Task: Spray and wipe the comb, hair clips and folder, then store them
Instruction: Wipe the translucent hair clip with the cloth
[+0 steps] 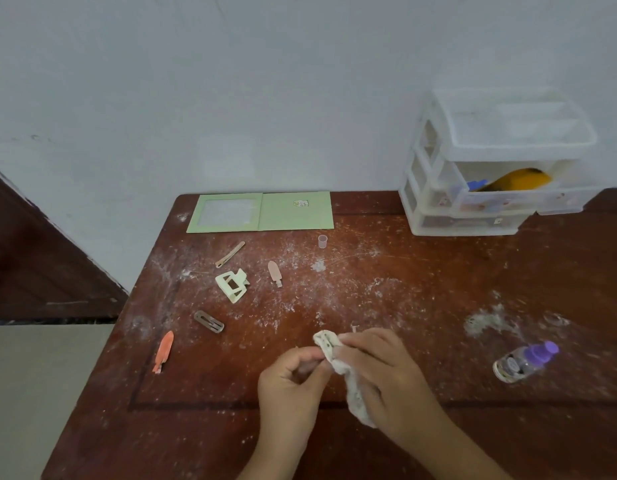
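the right hand [379, 372] grips a pale cloth [338, 362] against something small pinched in the left hand [293, 379], too hidden to identify. on the dusty surface [421, 306] lie a green folder [262, 212], several hair clips [231, 284], a spray bottle [523, 361] and a drawer box [487, 174].

The table [421, 306] is dark reddish wood, scuffed and dusted with white powder. I hold a soft, off-white cloth [334, 358]. The drawers [473, 188] are translucent plastic; the green folder [296, 213] looks like matt paper.
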Available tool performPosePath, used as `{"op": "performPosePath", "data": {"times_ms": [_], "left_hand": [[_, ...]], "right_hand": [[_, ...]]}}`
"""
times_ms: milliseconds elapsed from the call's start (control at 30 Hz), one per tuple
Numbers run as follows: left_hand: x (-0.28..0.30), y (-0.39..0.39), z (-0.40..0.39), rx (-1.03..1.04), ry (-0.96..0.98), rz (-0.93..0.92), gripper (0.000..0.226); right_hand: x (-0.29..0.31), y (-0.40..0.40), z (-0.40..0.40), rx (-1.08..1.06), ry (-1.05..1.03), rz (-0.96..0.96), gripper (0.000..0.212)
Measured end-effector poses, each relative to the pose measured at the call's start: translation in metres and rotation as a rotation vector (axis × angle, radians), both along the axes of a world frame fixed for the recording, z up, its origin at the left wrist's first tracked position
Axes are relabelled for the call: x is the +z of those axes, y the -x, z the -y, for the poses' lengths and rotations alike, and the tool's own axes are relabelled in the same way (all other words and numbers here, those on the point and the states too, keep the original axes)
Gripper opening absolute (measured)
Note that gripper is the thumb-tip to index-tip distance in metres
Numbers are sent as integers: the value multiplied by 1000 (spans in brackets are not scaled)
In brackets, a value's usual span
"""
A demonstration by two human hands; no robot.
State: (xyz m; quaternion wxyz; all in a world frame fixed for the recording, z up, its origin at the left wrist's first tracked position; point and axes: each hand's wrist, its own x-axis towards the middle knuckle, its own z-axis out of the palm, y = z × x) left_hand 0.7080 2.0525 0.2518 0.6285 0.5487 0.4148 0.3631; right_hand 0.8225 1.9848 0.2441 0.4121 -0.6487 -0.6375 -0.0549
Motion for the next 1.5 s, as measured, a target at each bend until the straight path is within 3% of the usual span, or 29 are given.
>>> {"op": "performPosePath", "data": {"times_ms": [100,200,333,433,533,667,1000,1067,1233,1367,1433,1500], "left_hand": [[-1,3,1,37,-37,33,49],[-8,7,1,61,-172,-6,49],[-6,10,-4,18,-403,-30,14],[-8,14,-7,-1,-482,-3,17],[-9,13,-5,-8,-504,18,18],[-12,13,-6,-28,-512,11,12],[-16,13,-5,-6,-495,24,13],[-15,13,-5,1,-487,40,13],[-11,11,-10,-16,-504,59,17],[-7,7,-7,-25,-485,91,14],[-5,6,-6,-53,-442,109,12],[-4,7,-5,-66,-393,125,8]], "right_hand": [[0,3,-1,-7,22,67,36],[-3,-10,-2,-125,21,81,21],[1,6,-10,-45,-7,20,31],[2,-2,-13,-2,0,8,34],[2,-14,-13,-37,33,2,26],[8,-3,-9,96,73,-28,28],[6,-12,-3,-25,138,29,30],[4,-24,2,-96,163,-80,29],[18,-35,18,-152,197,-727,42],[27,-19,11,6,341,-687,16],[29,-9,7,30,377,-697,17],[29,-6,5,-10,345,-751,31]]}}
